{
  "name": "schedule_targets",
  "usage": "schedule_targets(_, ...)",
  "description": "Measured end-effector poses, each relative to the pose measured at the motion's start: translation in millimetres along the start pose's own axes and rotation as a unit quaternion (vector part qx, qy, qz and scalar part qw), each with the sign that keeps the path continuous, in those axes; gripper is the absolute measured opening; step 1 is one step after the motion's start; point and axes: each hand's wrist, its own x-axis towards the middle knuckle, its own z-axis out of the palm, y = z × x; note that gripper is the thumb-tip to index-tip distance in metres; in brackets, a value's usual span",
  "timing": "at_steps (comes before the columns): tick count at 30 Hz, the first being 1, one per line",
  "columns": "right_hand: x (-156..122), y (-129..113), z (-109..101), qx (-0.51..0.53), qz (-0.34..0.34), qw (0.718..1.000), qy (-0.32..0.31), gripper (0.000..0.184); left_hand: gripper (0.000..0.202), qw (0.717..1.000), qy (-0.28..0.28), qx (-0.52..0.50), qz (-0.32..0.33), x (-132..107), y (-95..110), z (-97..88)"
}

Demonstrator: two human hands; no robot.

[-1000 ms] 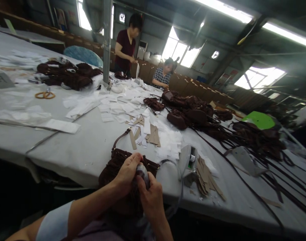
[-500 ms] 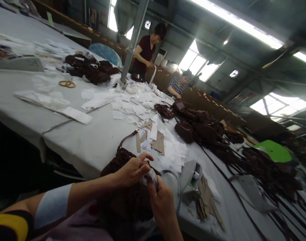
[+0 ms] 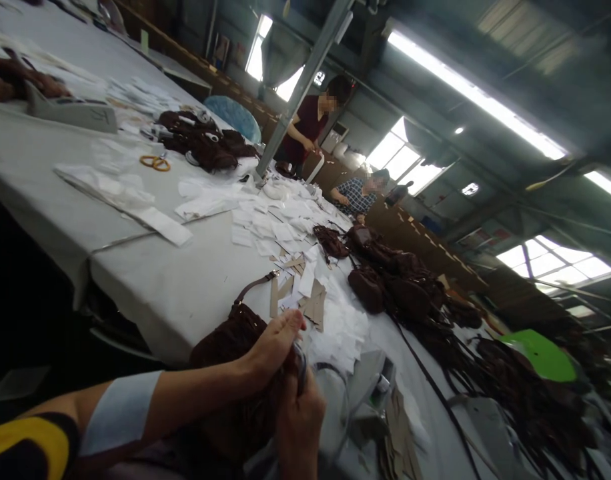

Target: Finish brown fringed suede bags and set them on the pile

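Observation:
A dark brown gathered bag (image 3: 228, 340) lies in front of me at the table edge, its short buckled strap (image 3: 253, 287) stretched out over the tabletop. Above the bag my left hand (image 3: 275, 343) is closed, fingers together and pointing away from me; what they pinch is hidden. Just below and to the right, my right hand (image 3: 300, 410) is curled round a shiny greyish rounded thing (image 3: 301, 363), mostly covered by the fingers. Both hands are close together, and the lower part of the bag is in shadow behind my forearm.
Grey-brown card strips (image 3: 313, 305) and white paper pieces (image 3: 265, 223) cover the table. A grey tape dispenser (image 3: 368, 373) stands at right, near piled brown bags (image 3: 400, 273). Yellow-handled scissors (image 3: 155, 163) lie at left. Two people (image 3: 305, 127) work beyond a metal post (image 3: 305, 87).
My left fingers, spread before, have come together. The right hand has turned more upright and moved slightly left, hiding more of the shiny thing. The view has tilted.

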Motion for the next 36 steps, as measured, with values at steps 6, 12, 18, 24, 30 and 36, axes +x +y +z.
schedule_targets(6,13.2,8.2,-29.1,-0.041,-0.098,0.989,-0.098,0.029,0.03,0.894,-0.239,0.352,0.142,-2.7,37.8,-11.6)
schedule_targets(12,34.5,-54.3,-57.6,-0.015,-0.126,0.992,0.017,0.035,0.039,0.985,-0.104,0.055,0.126,6.1,74.2,36.5)
schedule_targets(18,44.8,-42.7,-66.6,-0.122,-0.173,0.977,-0.007,0.028,0.048,0.911,-0.237,0.312,0.126,24.3,87.4,18.2)
schedule_targets(24,58.3,-74.9,-90.7,-0.063,-0.178,0.981,-0.033,0.023,0.034,0.886,-0.292,0.327,0.153,18.0,113.4,32.2)
schedule_targets(30,52.7,-70.7,-65.1,0.002,-0.14,0.99,-0.004,0.037,0.036,0.986,-0.11,0.041,0.121,15.2,92.4,45.8)
schedule_targets(36,43.3,-38.9,-49.3,-0.099,-0.14,0.981,0.091,0.035,0.039,0.983,-0.087,0.078,0.141,21.1,58.3,36.6)
